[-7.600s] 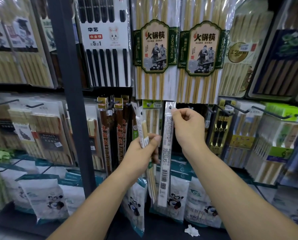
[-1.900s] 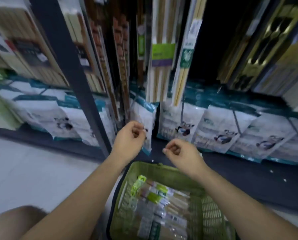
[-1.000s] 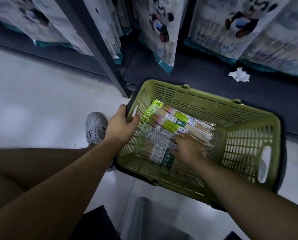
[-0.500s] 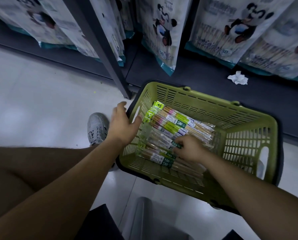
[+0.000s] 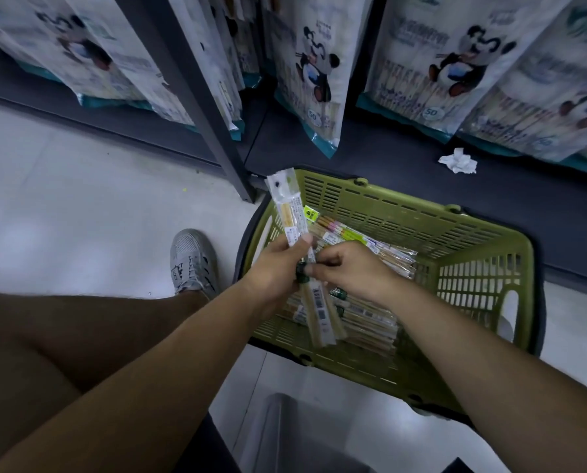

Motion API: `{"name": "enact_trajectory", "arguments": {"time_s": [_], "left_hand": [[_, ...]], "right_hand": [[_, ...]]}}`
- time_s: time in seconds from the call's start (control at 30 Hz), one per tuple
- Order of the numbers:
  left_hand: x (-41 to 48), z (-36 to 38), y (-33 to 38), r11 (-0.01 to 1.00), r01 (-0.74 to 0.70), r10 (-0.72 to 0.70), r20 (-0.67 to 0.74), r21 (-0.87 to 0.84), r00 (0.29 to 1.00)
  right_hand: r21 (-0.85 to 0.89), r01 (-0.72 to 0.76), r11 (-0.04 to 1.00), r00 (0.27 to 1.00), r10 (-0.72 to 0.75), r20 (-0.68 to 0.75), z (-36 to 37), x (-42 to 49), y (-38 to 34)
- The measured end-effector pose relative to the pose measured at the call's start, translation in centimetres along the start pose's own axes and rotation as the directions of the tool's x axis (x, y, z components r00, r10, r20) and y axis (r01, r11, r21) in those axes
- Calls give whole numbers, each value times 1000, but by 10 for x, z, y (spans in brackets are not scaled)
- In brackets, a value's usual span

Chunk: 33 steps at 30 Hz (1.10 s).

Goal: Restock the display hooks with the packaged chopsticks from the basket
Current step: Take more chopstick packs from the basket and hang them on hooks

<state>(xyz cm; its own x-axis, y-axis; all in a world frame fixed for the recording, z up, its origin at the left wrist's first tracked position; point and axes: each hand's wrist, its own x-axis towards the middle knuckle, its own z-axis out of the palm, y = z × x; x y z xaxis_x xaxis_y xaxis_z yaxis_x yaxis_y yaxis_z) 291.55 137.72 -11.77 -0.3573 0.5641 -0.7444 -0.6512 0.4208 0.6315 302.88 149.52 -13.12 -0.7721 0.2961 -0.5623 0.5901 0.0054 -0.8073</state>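
One shoe [image 5: 191, 261]: is standing on the pale floor [image 5: 80, 199] at the left, just beside the basket [image 5: 476, 278], with its toe pointing toward the shelving.
Upright [image 5: 196, 97]: is running down from the top edge as a dark post, with its foot just beyond the basket's far left corner.
Left hand [image 5: 275, 271]: is gripping the held pack [image 5: 290, 220] around its middle, fingers curled under it and thumb lying on top.
Held pack: is hanging over the left side of the basket, clear of the pile. Its long axis is running away from the person, tilted a little left. The white hang-hole end is pointing toward the shelving, and the bamboo end is pointing back toward the person.
Right hand [image 5: 350, 271]: is pinching the same pack at its dark green band, fingers curled and touching the left hand.
Loose packs [image 5: 370, 244]: are lying flat in the basket's bottom, long axes running across it from left to right.
Panda bags [image 5: 455, 63]: are hanging in a row along the top.
Crumpled paper [image 5: 457, 161]: is lying on the dark bottom shelf [image 5: 404, 186], beyond the basket's far side.
Basket: is sitting on the floor against the bottom shelf, olive green with slatted walls.
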Motion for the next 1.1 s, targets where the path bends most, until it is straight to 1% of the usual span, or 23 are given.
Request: {"name": "enact_trajectory", "arguments": {"time_s": [0.07, 0.1, 0.13, 0.17, 0.2, 0.23, 0.27, 0.3, 0.37, 0.4, 0.53, 0.67, 0.83, 0.9, 1.0, 1.1], "left_hand": [[7, -11, 9, 996, -41, 46, -59, 80, 997], [9, -19, 16, 989, -73, 84, -82, 130, 993], [10, -27, 22, 980, -113, 129, -89, 161, 988], [10, -35, 28, 973, -153, 171, -93, 174, 981], [9, -40, 32, 966, -184, 205, -103, 181, 973], [8, -44, 35, 960, -203, 228, -116, 193, 967], [7, -46, 35, 955, -214, 243, -126, 206, 962], [7, -46, 34, 951, -220, 252, -131, 217, 959], [6, -44, 32, 949, -224, 258, -135, 223, 957], [6, -43, 32, 948, -228, 261, -136, 223, 956], [6, -40, 33, 950, -243, 272, -144, 195, 951], [7, -41, 30, 943, -248, 284, -148, 223, 947], [9, -42, 30, 944, -240, 277, -149, 227, 949], [9, -41, 30, 946, -238, 274, -148, 222, 950], [8, -40, 30, 945, -237, 274, -149, 223, 950], [8, -41, 30, 947, -232, 267, -145, 222, 953]], "right_hand": [[192, -63, 979, 997, 68, -19, 3, 3, 7], [232, -95, 968, 993, 110, -52, 4, 4, 15], [151, -121, 981, 985, 137, -103, 4, 5, 25], [-49, -149, 988, 978, 140, -155, 4, 6, 37], [-279, -185, 942, 973, 136, -185, 4, 6, 50], [-458, -214, 863, 972, 139, -192, 5, 5, 62], [-561, -225, 797, 972, 144, -185, 7, 4, 72], [-618, -220, 755, 975, 145, -171, 10, 4, 80], [-696, -195, 691, 981, 139, -137, 18, 5, 93], [-719, -189, 668, 982, 124, -143, 22, 6, 97], [-758, -193, 623, 979, 74, -188, 28, 11, 103], [-739, -203, 642, 976, 74, -204, 25, 13, 108], [-735, -183, 653, 981, 69, -184, 23, 13, 109], [-719, -171, 674, 984, 74, -164, 22, 14, 113], [-680, -143, 719, 990, 117, -84, 16, 15, 117], [-587, -175, 790, 984, 140, -106, 4, 16, 114]]}}
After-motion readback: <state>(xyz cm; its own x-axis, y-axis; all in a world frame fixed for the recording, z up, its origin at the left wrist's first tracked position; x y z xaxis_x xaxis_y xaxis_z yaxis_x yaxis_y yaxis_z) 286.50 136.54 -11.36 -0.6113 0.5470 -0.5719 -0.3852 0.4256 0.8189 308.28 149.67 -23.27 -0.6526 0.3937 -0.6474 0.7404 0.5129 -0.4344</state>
